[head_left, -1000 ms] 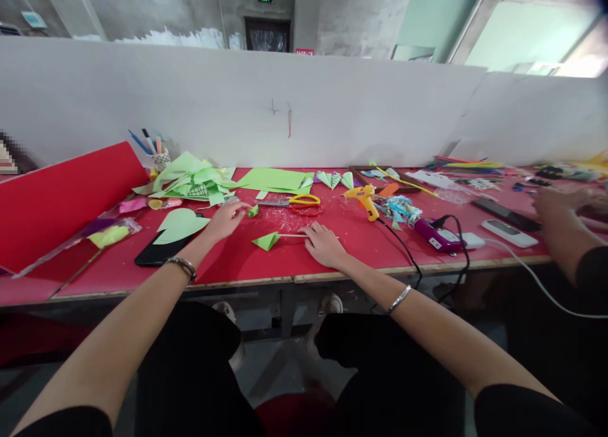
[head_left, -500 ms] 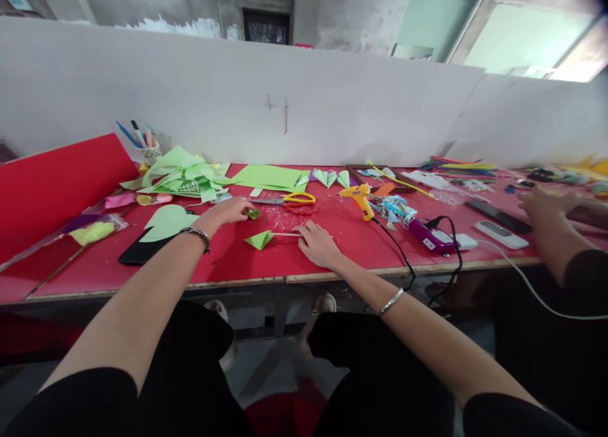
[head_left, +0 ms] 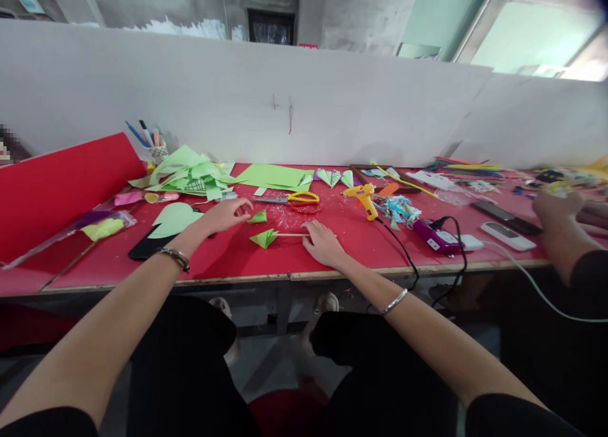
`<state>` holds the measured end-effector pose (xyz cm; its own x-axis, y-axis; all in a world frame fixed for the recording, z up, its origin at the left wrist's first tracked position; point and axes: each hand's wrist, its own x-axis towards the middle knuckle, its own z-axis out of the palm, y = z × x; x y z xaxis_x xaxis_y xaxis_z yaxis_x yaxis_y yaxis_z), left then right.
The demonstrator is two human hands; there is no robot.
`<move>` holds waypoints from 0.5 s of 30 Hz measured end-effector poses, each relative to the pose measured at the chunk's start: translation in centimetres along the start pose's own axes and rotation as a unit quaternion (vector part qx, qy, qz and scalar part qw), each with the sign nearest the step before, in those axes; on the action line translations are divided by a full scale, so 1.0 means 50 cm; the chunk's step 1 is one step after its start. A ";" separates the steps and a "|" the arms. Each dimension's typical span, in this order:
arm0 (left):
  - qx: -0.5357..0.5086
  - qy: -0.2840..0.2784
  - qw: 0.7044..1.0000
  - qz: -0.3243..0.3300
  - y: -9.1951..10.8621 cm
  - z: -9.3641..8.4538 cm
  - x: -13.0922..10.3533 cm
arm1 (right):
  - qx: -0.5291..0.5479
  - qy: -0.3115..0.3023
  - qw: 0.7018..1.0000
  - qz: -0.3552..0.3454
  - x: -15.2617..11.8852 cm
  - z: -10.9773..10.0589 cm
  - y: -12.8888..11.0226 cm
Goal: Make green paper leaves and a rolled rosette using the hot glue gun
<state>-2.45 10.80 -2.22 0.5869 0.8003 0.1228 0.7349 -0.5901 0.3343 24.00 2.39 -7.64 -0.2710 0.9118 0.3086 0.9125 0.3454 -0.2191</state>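
On red table (head_left: pixel 266 264), left hand (head_left: pixel 227 215) is hanging released just beside small green piece (head_left: pixel 258 217) touched earlier, fingers loosely curling. Right hand (head_left: pixel 325 244) is lying palm-down over stick (head_left: pixel 292 235); grip cannot be told. Bright green folded paper (head_left: pixel 264 238) is lying between hands, pointing toward 9 o'clock, stick extending toward 3. From it, glue gun (head_left: pixel 365 201) is lying at 2 o'clock, scissors (head_left: pixel 287 201) at 1.

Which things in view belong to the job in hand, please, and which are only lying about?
Seemingly in the job:
pale stick
folded green paper at its end
small green paper piece nearby
perhaps scissors and glue gun, both untouched

Seemingly just lying about:
black flat device
pens
white device
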 end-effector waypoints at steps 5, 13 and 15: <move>-0.028 -0.044 0.998 0.043 0.045 0.024 -0.055 | 0.023 0.026 0.999 0.007 0.000 0.009 0.007; -0.045 0.016 0.997 0.054 0.089 0.092 -0.057 | 0.031 0.094 0.993 0.063 -0.010 -0.002 0.003; -0.047 0.033 0.998 0.032 0.102 0.106 -0.058 | 0.029 0.108 0.991 0.075 -0.016 -0.009 -0.006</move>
<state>1.42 4.91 -5.80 0.6059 0.7681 0.2071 0.6591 -0.6304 0.4102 24.06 1.45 -7.41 -0.0565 0.8871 0.4581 0.9170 0.2276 -0.3275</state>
